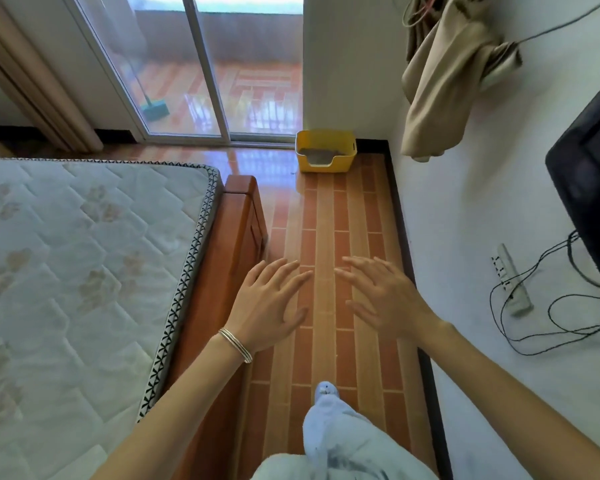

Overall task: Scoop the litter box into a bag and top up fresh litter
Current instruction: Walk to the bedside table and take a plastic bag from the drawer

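Both forearms are bare, with no sleeves visible. The left hand [270, 299] carries a thin metallic bangle [235, 344] at the wrist, made up of several slim bands stacked together. The right hand [383, 294] carries no jewellery and no wristwear. The fingernails are short, with no visible polish. The legs are covered by loose pale blue trousers [340, 445]. One foot is fitted with a pale blue slipper [327, 393] bearing small dark marks near the toe.

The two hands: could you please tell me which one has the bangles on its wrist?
The left hand, beside the bed frame, has thin bangles at its wrist; the right hand, nearer the wall, has a bare wrist.
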Motion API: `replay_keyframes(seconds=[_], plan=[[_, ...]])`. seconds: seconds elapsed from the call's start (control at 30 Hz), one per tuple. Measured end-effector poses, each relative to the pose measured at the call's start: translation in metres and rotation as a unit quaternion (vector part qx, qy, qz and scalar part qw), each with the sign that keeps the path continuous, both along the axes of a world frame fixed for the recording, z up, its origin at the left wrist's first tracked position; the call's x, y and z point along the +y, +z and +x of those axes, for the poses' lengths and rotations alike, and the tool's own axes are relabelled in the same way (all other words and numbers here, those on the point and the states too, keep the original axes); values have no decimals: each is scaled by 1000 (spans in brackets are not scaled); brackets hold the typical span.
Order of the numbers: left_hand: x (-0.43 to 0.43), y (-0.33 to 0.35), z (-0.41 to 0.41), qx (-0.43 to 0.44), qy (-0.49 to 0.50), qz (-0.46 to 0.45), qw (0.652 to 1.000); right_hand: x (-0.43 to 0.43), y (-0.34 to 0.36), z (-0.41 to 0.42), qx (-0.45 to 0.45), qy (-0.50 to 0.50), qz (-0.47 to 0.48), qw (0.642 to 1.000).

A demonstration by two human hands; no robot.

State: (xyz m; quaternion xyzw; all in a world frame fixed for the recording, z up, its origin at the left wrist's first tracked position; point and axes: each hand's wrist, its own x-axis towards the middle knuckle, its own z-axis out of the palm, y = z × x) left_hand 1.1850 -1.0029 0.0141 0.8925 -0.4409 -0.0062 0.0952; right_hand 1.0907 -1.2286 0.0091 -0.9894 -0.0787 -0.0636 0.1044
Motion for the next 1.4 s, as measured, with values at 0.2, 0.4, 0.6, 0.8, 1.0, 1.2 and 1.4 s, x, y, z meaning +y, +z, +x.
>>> replay_keyframes(seconds=[0.2, 0.4, 0.6, 0.8, 1.0, 1.2, 1.4], plan=[[-56, 19, 67, -19, 20, -28, 999, -63, 18, 75, -24, 9, -15, 1000], [-91, 20, 113, -13, 17, -55, 998, -99, 6, 118, -55, 5, -21, 998], [-110, 5, 172, -6, 11, -42, 999, -120, -14, 173, -32, 14, -23, 999], [-130, 9, 264, -9, 15, -26, 1000, -146, -2, 264, -40, 22, -35, 998], [-153, 28, 365, -33, 14, -50, 998, -174, 21, 364, -48, 28, -66, 996], [-167, 30, 430, -38, -5, -80, 996, -184, 26, 433, -55, 24, -37, 998], [-183, 9, 471, -26, 13, -73, 997, -202, 3, 479, -47, 27, -29, 998]])
